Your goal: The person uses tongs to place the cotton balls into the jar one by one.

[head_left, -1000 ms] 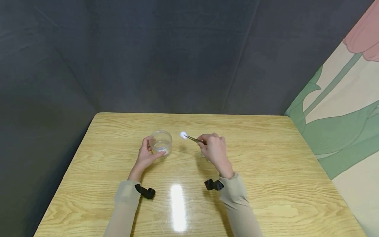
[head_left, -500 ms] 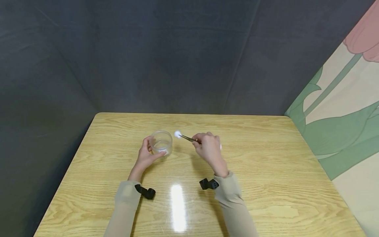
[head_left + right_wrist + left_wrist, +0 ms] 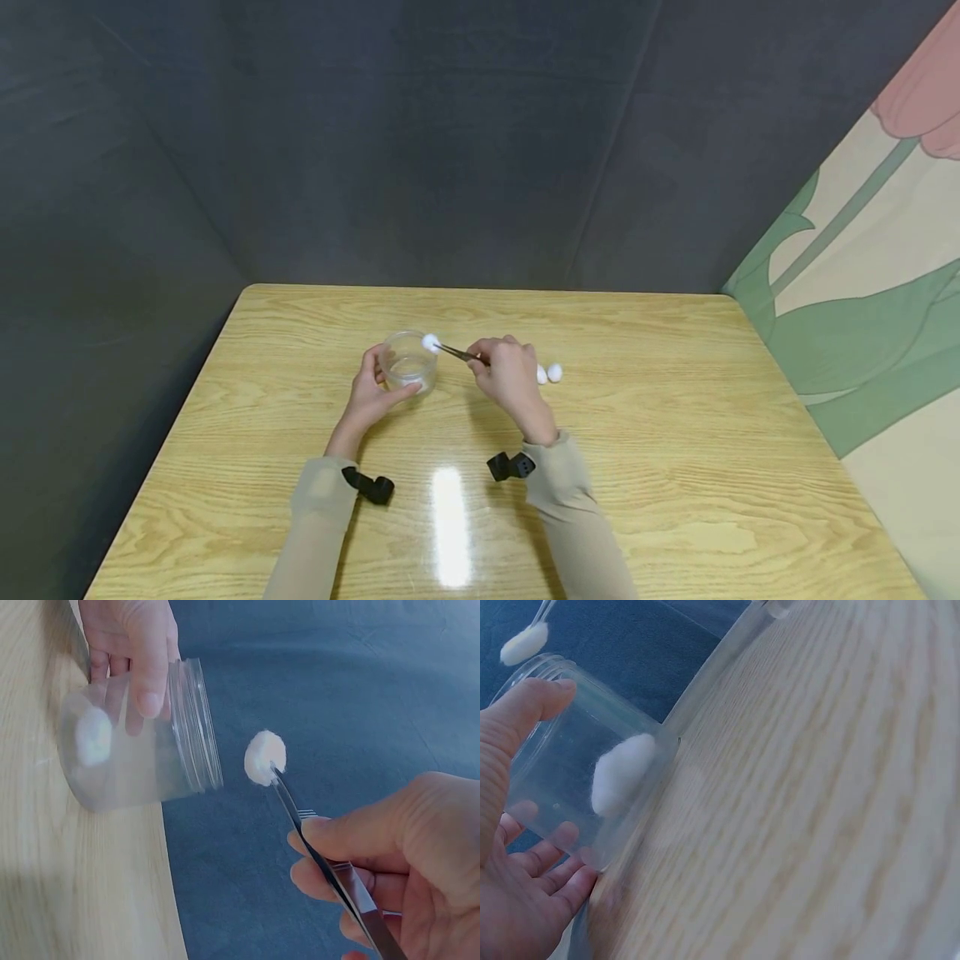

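Note:
A clear plastic jar (image 3: 405, 360) with a threaded, uncovered mouth stands on the table. My left hand (image 3: 372, 398) grips its side, thumb in front and fingers behind. One white cotton ball (image 3: 624, 774) lies inside at the bottom. In my right hand (image 3: 510, 382) I pinch a pair of metal tweezers (image 3: 324, 862) between thumb and fingers. Their tips hold another cotton ball (image 3: 265, 757), which is above the jar's mouth, overlapping the right side of the rim in the head view.
Two more cotton balls, a nearer one (image 3: 542, 375) and one beside it (image 3: 555, 372), lie on the wooden table (image 3: 675, 467) just right of my right hand. A dark cloth (image 3: 450, 167) hangs behind the table's far edge. A floral fabric (image 3: 885, 333) borders the right side.
My right hand has moved left, carrying the tweezers and cotton ball to the jar's rim. The two loose cotton balls have come into view behind it. My left hand and the jar stay put.

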Demonstrator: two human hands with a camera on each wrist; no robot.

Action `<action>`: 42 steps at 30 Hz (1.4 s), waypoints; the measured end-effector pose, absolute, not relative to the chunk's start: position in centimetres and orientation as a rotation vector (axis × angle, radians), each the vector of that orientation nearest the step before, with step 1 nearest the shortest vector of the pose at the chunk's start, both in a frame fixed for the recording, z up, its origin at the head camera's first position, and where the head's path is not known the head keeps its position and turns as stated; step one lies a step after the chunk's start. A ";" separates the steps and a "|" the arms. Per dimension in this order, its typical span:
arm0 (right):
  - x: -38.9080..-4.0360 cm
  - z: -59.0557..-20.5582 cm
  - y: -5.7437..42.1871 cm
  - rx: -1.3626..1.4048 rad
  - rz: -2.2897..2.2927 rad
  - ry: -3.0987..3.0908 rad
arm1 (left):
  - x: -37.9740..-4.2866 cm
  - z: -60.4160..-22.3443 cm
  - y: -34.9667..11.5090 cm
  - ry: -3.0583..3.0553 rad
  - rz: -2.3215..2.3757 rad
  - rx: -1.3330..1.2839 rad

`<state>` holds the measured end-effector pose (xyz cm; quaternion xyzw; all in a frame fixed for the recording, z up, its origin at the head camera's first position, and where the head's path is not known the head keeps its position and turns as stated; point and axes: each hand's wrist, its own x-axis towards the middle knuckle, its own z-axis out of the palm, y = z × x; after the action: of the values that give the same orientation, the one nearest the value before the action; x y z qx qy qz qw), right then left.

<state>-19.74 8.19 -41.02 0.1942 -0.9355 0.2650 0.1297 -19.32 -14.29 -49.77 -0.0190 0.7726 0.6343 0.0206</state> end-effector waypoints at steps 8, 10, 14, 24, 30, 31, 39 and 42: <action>-19.9 -40.9 7.4 0.565 0.749 -2.741 | -19.6 -50.7 -14.4 2.436 1.965 -0.041; -20.0 -40.9 7.2 0.562 0.744 -2.750 | -19.6 -50.7 -14.4 2.432 1.964 -0.046; -20.1 -41.0 6.9 0.562 0.718 -2.775 | -19.4 -50.0 -14.4 2.402 1.968 -0.062; -20.3 -41.2 6.3 0.558 0.671 -2.842 | -18.1 -47.1 -13.7 2.413 1.954 -0.020; -20.3 -41.5 6.3 0.547 0.676 -2.855 | -18.1 -47.3 -13.7 2.409 1.954 -0.034; -20.2 -41.5 6.4 0.551 0.676 -2.849 | -18.2 -47.3 -13.8 2.410 1.955 -0.033; -20.0 -41.2 6.7 0.566 0.705 -2.830 | -18.1 -47.2 -13.7 2.421 1.954 -0.018; -19.8 -41.2 6.8 0.565 0.731 -2.823 | -18.1 -47.2 -13.7 2.418 1.958 -0.017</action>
<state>-19.83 6.83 -41.18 0.1896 -0.9470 0.2450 0.0854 -18.10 -13.71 -47.19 -0.0055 0.7772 0.6291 0.0151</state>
